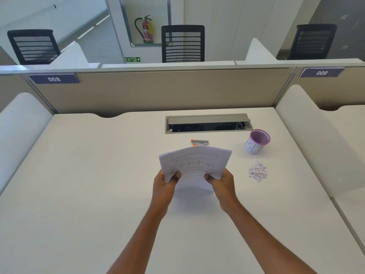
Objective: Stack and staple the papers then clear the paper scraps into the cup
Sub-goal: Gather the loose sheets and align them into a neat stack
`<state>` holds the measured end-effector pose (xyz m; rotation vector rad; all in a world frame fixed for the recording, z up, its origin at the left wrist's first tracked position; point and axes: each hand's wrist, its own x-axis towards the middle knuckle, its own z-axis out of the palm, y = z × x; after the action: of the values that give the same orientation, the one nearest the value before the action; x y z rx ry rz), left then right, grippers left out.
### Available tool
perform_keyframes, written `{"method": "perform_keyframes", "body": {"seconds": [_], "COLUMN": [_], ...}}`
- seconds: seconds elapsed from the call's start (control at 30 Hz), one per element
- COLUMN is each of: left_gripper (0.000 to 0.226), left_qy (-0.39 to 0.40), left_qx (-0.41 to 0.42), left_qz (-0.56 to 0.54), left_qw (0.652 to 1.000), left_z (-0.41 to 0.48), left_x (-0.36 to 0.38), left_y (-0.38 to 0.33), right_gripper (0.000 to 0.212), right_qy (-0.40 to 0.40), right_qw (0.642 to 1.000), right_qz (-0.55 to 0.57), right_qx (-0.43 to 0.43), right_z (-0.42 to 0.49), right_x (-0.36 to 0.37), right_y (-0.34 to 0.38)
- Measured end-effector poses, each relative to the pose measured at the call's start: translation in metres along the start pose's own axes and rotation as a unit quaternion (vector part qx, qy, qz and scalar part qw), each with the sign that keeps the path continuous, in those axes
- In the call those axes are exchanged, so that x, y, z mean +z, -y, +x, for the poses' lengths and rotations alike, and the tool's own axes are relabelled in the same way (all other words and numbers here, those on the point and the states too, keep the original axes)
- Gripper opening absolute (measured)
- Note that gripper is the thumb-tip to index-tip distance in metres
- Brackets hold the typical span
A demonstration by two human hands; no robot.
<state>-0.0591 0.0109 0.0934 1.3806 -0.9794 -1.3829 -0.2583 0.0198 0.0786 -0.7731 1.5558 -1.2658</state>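
White papers [195, 163]: stack raised over worktop [98, 175], left hand [165, 183] and right hand [221, 184] both clamped on lower corners. Stapler [199, 142] beyond. Purple cup [257, 141] far right; paper scraps [257, 171] piled near it.

So the papers [194, 165] are a thin white bunch with printed text and a table on the top sheet, held up off the tabletop [98, 175] and bowed, with the far edge arching up. The stapler [199, 142] is small, grey with orange ends, lying flat just beyond them. Off to the right there's a little heap of white paper scraps [257, 171], and near it, farther back, the purple mesh cup [257, 141] with a white label, standing upright.
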Motion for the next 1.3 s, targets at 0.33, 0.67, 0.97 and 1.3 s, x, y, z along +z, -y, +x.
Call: {"method": "perform_keyframes", "body": {"seconds": [0.33, 0.67, 0.97, 1.3], "left_gripper": [0.025, 0.022, 0.046, 0.047], "left_qy": [-0.008, -0.013, 0.021, 0.029], "left_qx": [-0.017, -0.031, -0.096, -0.183], "left_qz": [0.001, -0.054, -0.254, -0.369], "left_qw": [1.000, 0.998, 0.962, 0.911], "left_z": [-0.003, 0.005, 0.006, -0.001], "left_x": [-0.001, -0.012, -0.018, -0.004], "left_y": [0.006, 0.009, 0.006, 0.003], "right_gripper": [0.041, 0.032, 0.024, 0.045], "right_qy": [0.012, 0.065, 0.078, 0.097], "right_qw": [1.000, 0.997, 0.992, 0.972], "right_qz": [-0.005, -0.042, 0.097, 0.203], "right_qx": [0.010, -0.011, 0.015, 0.069], "right_z": [0.001, -0.001, 0.002, -0.018], "right_x": [0.000, -0.013, -0.040, -0.012], "right_y": [-0.007, 0.000, 0.028, 0.023]}}
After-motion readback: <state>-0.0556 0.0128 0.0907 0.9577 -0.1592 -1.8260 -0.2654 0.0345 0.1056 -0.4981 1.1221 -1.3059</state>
